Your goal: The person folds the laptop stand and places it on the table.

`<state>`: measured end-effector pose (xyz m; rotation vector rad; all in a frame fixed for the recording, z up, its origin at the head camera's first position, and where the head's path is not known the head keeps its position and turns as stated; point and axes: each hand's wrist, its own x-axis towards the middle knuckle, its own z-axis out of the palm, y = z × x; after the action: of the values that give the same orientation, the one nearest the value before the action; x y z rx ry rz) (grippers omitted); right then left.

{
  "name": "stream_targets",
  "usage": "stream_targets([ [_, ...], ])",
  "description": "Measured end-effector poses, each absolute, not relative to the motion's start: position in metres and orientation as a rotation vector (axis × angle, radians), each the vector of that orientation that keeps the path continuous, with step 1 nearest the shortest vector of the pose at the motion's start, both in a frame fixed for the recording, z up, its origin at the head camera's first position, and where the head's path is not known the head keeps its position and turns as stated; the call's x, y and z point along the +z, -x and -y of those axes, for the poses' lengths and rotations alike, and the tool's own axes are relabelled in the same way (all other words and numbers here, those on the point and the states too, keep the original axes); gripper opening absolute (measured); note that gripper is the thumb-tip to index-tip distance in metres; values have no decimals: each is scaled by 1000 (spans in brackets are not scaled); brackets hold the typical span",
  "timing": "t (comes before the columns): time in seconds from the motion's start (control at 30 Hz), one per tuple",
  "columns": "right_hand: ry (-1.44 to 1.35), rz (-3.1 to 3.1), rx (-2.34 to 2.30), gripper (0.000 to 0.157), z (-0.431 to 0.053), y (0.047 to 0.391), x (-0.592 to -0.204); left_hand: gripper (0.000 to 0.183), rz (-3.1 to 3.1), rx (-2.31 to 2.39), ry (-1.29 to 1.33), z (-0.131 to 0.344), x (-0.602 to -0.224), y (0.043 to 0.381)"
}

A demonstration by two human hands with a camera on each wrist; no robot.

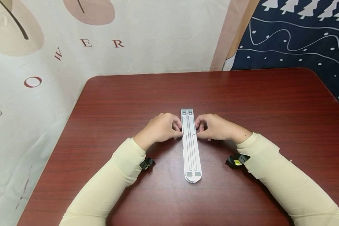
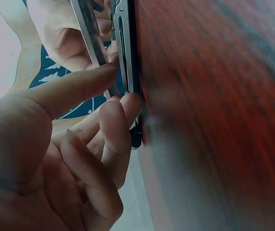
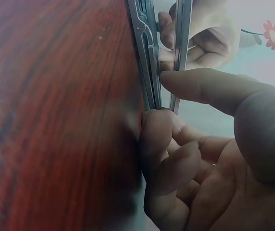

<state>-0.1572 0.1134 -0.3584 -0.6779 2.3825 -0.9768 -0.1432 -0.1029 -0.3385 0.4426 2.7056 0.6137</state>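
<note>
A folded silver laptop stand lies lengthwise on the table, with grey pads at both ends. From its left side my left hand grips the edge between thumb and fingers, near the far half. Opposite, my right hand grips the right edge in the same way. Seen side-on in the left wrist view, the stand's upper bar is spread apart from the lower bars. Both thumbs reach into that gap, and curled fingers sit at the lower bars near the tabletop.
The stand is on a reddish-brown wooden table with rounded far corners. A pale printed curtain hangs behind and to the left; a dark blue cloth with white trees hangs at the right. Small black cameras are worn at both wrists.
</note>
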Motion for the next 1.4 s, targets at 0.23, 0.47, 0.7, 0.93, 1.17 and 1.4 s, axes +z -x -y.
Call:
stream_targets([
  [0.23, 743, -2430, -928, 24, -112, 156, -357, 19, -2706, 560, -448, 103, -337, 143],
  [0.47, 725, -2440, -912, 25, -112, 155, -356, 20, -2714, 553, -464, 103, -339, 143],
  [0.7, 722, -2437, -904, 24, -115, 153, -356, 19, -2709, 556, -488, 102, -340, 143],
  [0.93, 725, -2452, -912, 24, -115, 153, -358, 18, -2717, 540, -493, 102, -340, 143],
  [1.17, 731, -2447, -916, 22, -114, 153, -358, 19, -2714, 520, -470, 103, -341, 142],
  [1.4, 717, -2430, -924, 21, -114, 151, -356, 19, -2717, 526, -471, 104, -343, 142],
])
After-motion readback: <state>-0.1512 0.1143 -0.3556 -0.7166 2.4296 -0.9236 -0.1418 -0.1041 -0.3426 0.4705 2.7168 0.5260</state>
